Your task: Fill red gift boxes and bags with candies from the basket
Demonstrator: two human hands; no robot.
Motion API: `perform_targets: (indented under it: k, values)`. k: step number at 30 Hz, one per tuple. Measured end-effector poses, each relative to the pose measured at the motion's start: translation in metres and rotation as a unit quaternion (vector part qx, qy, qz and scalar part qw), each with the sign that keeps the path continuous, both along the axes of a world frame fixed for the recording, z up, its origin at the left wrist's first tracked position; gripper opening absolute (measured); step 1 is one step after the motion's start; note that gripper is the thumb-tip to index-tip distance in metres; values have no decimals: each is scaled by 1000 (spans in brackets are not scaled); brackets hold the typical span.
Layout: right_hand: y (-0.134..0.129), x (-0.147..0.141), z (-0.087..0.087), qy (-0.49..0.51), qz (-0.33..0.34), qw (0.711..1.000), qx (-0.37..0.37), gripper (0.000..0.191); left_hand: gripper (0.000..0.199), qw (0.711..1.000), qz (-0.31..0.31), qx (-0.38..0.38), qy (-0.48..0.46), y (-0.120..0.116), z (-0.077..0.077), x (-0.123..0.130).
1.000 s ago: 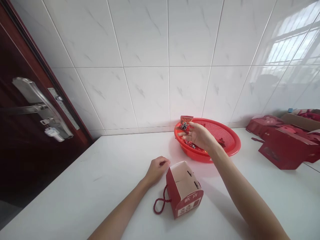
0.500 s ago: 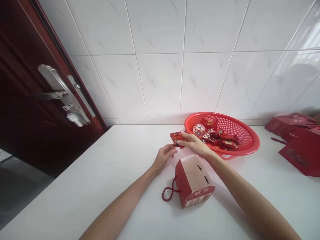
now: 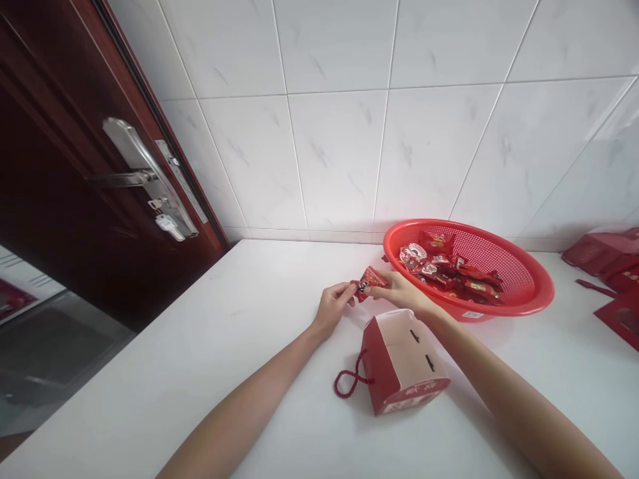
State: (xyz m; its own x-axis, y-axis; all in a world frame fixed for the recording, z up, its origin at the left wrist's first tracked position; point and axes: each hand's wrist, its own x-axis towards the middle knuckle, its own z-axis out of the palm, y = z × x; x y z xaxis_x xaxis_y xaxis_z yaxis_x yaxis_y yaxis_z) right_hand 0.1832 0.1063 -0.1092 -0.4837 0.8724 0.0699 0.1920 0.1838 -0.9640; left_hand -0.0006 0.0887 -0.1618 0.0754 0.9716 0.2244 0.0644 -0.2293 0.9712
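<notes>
Between my two hands is a small red snack packet with printed pictures, held just above the white table. My left hand pinches its lower left end with thumb and fingers. My right hand grips its right side, beside the basket's near rim. Just in front of my hands stands a small red gift box, its top open and its pale inside showing two dark slots. A twisted red cord handle lies looped at its left. The red plastic basket holds several red wrapped packets.
Red folded boxes lie at the table's right end. A white tiled wall rises behind the table. To the left is a dark red door with a metal handle and hanging keys.
My left hand has closed on the packet's end, where before its fingers were just below it. The packet has turned and tilted. The whole view has shifted, with things appearing farther right.
</notes>
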Motion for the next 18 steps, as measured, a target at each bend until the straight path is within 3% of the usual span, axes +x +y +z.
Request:
perform_targets:
  k: [10,18]
  values:
    - [5,-9,-16,44,-51,998,11,45,37,998,55,37,1,-4,0,1]
    - [6,-11,-22,100,-56,993,-39,53,40,997,72,26,-21,-4,1,2]
